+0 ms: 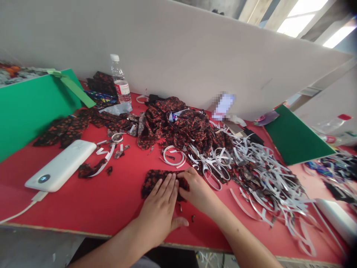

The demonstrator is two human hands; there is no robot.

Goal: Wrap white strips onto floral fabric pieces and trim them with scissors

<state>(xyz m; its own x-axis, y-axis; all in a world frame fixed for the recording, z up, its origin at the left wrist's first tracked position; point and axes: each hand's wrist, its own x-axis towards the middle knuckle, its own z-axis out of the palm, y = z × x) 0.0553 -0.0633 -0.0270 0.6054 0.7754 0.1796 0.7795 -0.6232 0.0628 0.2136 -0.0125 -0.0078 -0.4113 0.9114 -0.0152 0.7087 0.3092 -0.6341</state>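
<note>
A small piece of black cloth with red flowers (pixel 152 178) lies flat on the red table (pixel 92 201). My left hand (pixel 161 206) rests on it with fingers stretched out flat and together. My right hand (pixel 196 190) is beside it, fingers curled and pinching the right edge of the same cloth piece. A pair of scissors (pixel 213 169) lies just beyond my right hand, among white strips.
A heap of the same flowered cloth (pixel 181 124) sits behind, with a tangle of white paper strips (pixel 267 175) to the right. A white power bank (pixel 61 165) with cable lies left. A water bottle (pixel 120 80), green boards (pixel 30 102) and a white partition (pixel 178 48) ring the table.
</note>
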